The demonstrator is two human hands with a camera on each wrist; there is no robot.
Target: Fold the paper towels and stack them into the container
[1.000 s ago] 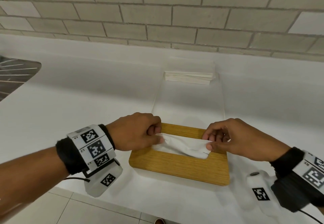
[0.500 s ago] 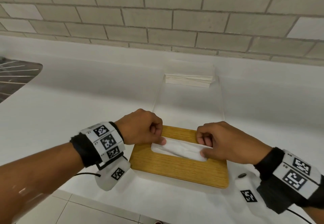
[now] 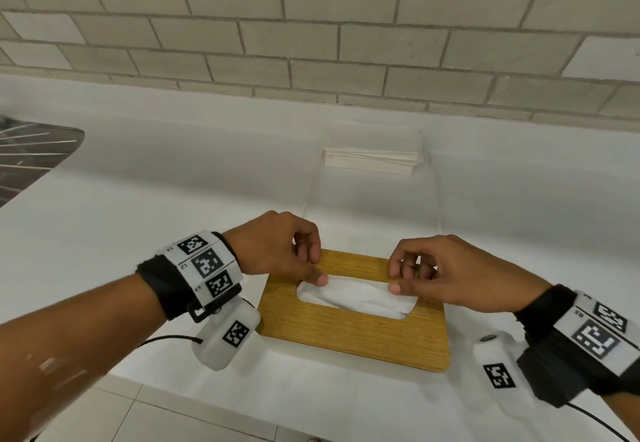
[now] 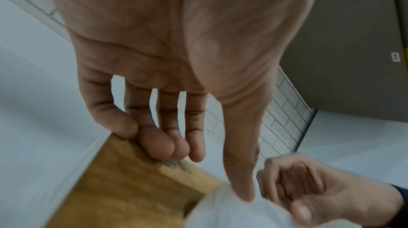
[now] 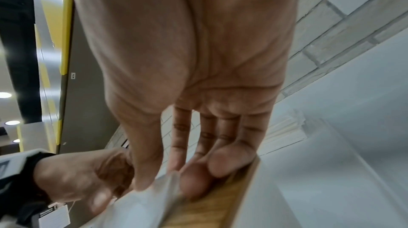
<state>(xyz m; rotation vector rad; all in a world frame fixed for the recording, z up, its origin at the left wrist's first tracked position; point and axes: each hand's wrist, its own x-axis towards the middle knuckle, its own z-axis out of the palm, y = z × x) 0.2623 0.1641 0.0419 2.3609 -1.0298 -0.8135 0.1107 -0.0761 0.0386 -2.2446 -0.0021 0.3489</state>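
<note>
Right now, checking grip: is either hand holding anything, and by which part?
Right hand pinches the towel by its right end; left hand only presses a thumb on its left end.

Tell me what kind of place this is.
Probably a kitchen or pantry, though not certain: a white counter under a wall of pale brick-shaped tiles, with a stack of paper towels near the wall and a wooden-topped box in front.

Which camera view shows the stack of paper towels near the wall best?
The head view: the whole stack is sharp and unobstructed there. The right wrist view shows it blurred, past the fingers. The left wrist view does not show it.
</note>
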